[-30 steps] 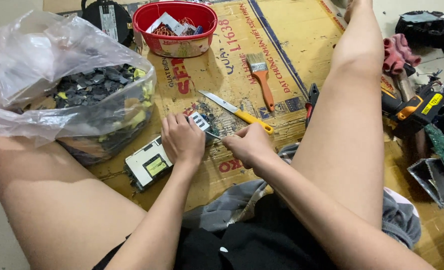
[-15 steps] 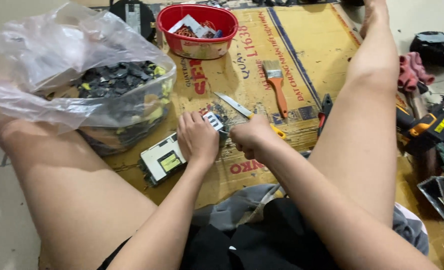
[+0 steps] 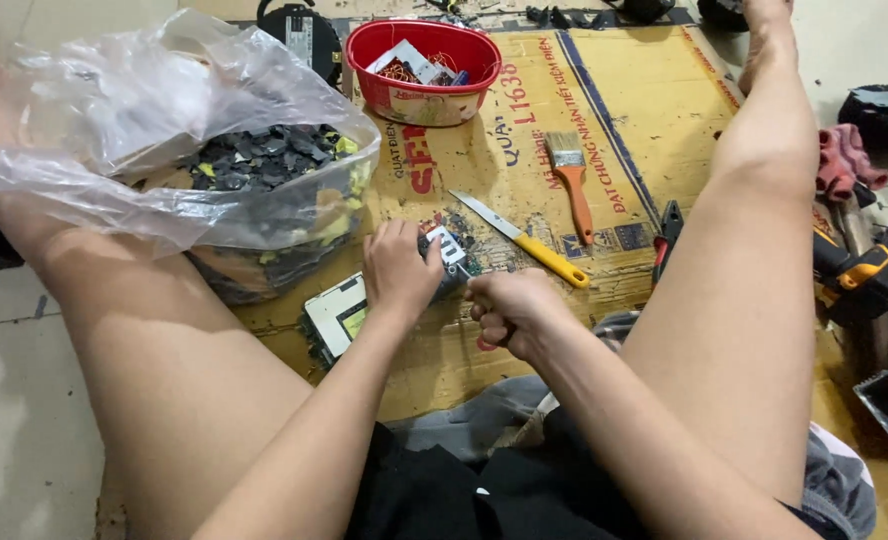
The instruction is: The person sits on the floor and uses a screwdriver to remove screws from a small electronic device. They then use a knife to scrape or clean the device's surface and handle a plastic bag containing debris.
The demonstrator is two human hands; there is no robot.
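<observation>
Here, nearest the camera, the right hand (image 3: 509, 312) is curled into a tight fist around a tool whose handle is swallowed by the fingers, so what kind of tool it is cannot be made out. Just beside it, the left hand (image 3: 399, 272) presses down, fingers bent, on a small grey electronic part with a white label (image 3: 446, 250); the palm hides most of that part. The part lies on the flattened brown cardboard sheet (image 3: 614, 130) between the person's bare legs. A flat circuit board with a pale plate (image 3: 336, 315) sits partly under the left wrist, its near edge covered by the forearm.

Just beyond the hands lie a knife with a yellow handle (image 3: 524, 240) and a paintbrush with an orange handle (image 3: 570, 180). To the left, a crumpled clear plastic bag (image 3: 114, 140) holds a heap of small black and yellow pieces (image 3: 264, 160), too small to identify. Farther off, a red plastic bowl (image 3: 424, 62) contains bits of copper wire and white scraps. Tools at the right edge are cut off by the frame.
</observation>
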